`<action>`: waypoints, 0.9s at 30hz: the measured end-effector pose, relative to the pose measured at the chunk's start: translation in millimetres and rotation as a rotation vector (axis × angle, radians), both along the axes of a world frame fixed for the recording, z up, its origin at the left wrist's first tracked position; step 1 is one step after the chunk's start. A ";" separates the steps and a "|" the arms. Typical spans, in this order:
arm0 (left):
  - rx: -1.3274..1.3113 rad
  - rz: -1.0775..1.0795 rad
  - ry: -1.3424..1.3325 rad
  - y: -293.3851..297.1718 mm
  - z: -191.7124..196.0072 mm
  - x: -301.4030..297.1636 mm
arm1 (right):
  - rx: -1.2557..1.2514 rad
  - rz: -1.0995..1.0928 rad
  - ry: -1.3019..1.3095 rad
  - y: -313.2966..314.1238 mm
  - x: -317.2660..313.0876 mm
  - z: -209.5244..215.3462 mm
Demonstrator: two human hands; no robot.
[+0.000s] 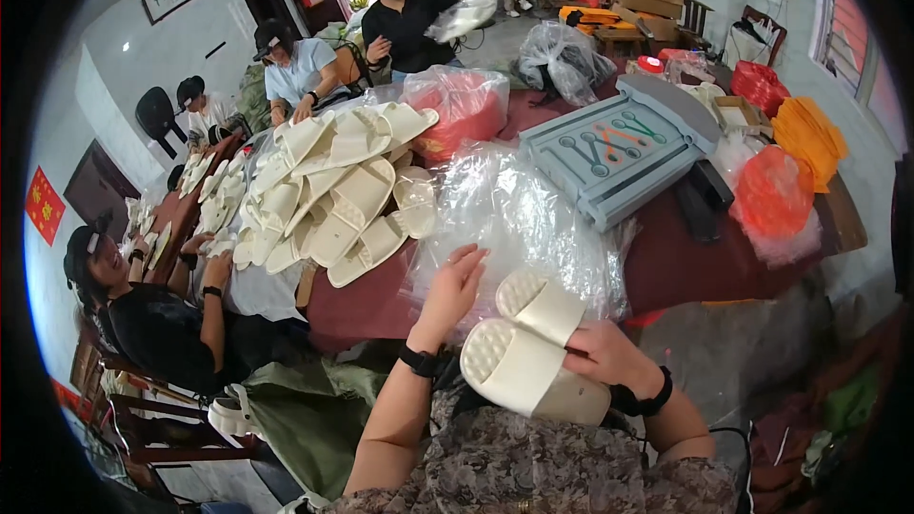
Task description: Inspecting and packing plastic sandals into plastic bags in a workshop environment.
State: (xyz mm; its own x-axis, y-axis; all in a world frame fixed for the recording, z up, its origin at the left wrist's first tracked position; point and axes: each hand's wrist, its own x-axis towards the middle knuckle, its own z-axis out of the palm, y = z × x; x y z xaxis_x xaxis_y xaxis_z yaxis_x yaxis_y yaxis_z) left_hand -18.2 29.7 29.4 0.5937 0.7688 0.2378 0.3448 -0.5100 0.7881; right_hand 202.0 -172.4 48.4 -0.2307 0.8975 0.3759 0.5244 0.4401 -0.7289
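Observation:
My right hand (pixel 609 354) grips a pair of cream slippers (pixel 514 371) close above my lap, its fingers between the two straps. The bumpy insoles of both slippers face up. My left hand (pixel 455 287) is held out over the near edge of a stack of clear plastic bags (pixel 514 219), fingers stretched and nothing held in them. Whether its fingertips touch the plastic I cannot tell. Left of the bags, a big heap of cream slippers (pixel 333 186) covers part of the dark red table (pixel 357 300).
On the right stands a grey plastic case (pixel 619 148) with printed shapes. Orange bags (pixel 809 138) and a red plastic bundle (pixel 776 190) lie beyond it. A co-worker (pixel 162 305) sits at the left, and another person (pixel 409 19) stands across the table holding a bagged item (pixel 465 15).

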 end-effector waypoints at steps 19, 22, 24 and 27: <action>0.279 0.172 -0.060 -11.6 45.4 22.1 | 0.027 0.112 -0.154 -1.0 -20.6 16.5; 0.129 0.113 -0.102 -3.3 42.6 22.6 | -0.010 0.261 -0.147 6.7 -24.0 17.0; 0.036 0.088 -0.113 -3.6 48.1 21.4 | -0.030 0.170 -0.094 14.2 -23.1 15.9; -0.053 0.112 -0.194 -10.1 55.2 6.5 | -0.144 -0.037 -0.259 18.3 -14.4 14.0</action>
State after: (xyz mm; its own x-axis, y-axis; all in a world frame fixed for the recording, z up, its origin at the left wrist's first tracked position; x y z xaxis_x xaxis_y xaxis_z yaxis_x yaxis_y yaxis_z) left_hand -11.6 19.6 84.6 0.4512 0.8417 0.2966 0.2358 -0.4330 0.8700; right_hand 187.6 -154.1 62.3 -0.2690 0.9467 0.1773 0.7149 0.3196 -0.6219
